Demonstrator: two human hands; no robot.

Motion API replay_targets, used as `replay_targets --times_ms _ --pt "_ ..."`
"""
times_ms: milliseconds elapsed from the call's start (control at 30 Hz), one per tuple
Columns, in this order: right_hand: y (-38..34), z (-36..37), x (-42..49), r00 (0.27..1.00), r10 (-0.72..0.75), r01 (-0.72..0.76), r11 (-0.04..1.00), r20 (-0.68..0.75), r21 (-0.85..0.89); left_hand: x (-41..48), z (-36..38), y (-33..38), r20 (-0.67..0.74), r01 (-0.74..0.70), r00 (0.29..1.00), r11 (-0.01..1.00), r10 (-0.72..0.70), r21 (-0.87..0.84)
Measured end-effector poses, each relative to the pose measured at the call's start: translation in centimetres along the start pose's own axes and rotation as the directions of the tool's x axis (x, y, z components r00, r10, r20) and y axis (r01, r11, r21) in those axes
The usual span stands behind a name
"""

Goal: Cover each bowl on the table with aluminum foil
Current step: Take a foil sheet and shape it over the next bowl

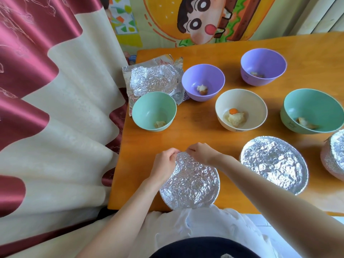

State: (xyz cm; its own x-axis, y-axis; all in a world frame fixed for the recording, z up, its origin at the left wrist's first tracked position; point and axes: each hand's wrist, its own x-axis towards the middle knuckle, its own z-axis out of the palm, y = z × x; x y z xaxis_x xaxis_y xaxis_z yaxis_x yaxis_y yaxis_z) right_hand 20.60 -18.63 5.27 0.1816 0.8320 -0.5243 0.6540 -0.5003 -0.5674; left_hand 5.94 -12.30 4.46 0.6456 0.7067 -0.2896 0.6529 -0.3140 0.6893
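A foil-covered bowl (191, 183) stands at the table's near edge. My left hand (163, 164) and my right hand (202, 152) pinch the foil at its far rim, fingers closed on the crinkled edge. Two more foil-covered bowls sit to the right, one (273, 163) beside it and one (334, 155) cut off by the frame. Five uncovered bowls hold bits of food: a green one (154, 110), a purple one (203, 81), a second purple one (263, 66), a cream one (241, 108) and a large green one (312, 110). Loose crumpled foil sheets (154, 79) lie at the far left corner.
The orange wooden table (197, 131) ends at the left next to a red and cream curtain (55, 108). A cartoon-printed cloth (195, 19) hangs behind the table. My white-clothed lap (204, 224) is under the near edge.
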Motion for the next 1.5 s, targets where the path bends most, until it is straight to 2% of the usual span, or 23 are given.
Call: replay_targets --times_ms 200,567,733,933,1100,1300,1500 --pt "-0.6 -0.6 0.1 0.998 -0.011 0.011 1.000 0.060 -0.002 0.1 -0.1 0.1 -0.009 -0.023 1.000 0.999 0.024 0.036" --pt "-0.5 -0.2 0.3 0.999 -0.031 0.030 0.999 0.041 0.025 0.0 0.2 -0.1 -0.031 -0.022 0.999 0.998 0.024 0.062" --pt "-0.2 -0.2 0.5 0.999 0.036 -0.042 0.989 0.040 0.144 0.2 0.0 0.0 -0.051 -0.014 0.999 0.998 0.018 0.064" --pt "0.4 0.4 0.2 0.994 0.085 -0.095 0.979 0.062 0.181 -0.3 0.4 -0.1 -0.052 -0.032 0.998 0.996 0.036 0.082" --pt "1.3 -0.2 0.2 0.996 0.082 -0.088 0.958 0.032 0.274 -0.1 -0.1 -0.8 -0.087 -0.008 0.996 0.998 0.014 0.067" --pt "2.0 0.2 -0.7 0.995 0.103 -0.096 0.949 -0.008 0.299 -0.5 0.3 -1.1 -0.086 0.007 0.996 0.998 -0.001 0.068" --pt "2.3 -0.1 -0.7 0.993 0.119 -0.119 0.912 0.025 0.393 -0.3 0.2 -1.0 -0.139 0.021 0.990 0.998 -0.012 0.061"
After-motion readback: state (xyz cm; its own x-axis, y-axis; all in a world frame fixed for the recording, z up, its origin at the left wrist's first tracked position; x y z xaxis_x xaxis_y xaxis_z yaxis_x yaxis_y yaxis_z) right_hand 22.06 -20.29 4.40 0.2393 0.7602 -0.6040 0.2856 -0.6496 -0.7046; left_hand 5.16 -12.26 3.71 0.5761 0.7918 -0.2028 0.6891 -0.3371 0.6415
